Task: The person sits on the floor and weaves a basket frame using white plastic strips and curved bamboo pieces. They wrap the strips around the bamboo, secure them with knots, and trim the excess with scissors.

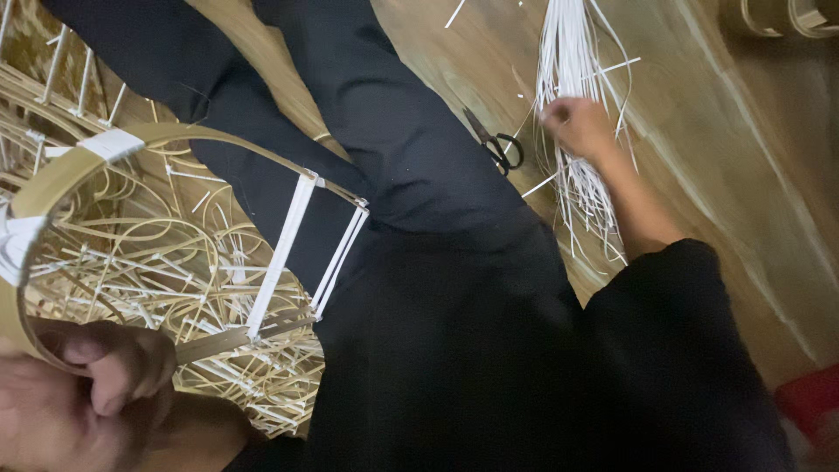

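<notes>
Wooden floor [752, 201], a person seated with cane work.
Left hand [83, 385], fist curled, grips the bamboo hoop frame [175, 133] arching above it; right hand [578, 125], arm outstretched, pinches white strips [572, 52], black scissors [495, 142] just left of it.

From my remote seat, all I see worn is dark clothing. The trousers [411, 157] are black or very dark navy, plain matte cloth, with two legs running up toward the top edge and soft creases where they meet the lap. The right sleeve [673, 288] is the same dark fabric, loose and wide, ending above the wrist so the forearm is bare. The right hand [577, 127] and the left hand [79, 393] are both bare; I can make out no gloves, rings or watch. I cannot tell whether the left arm has a sleeve.
</notes>
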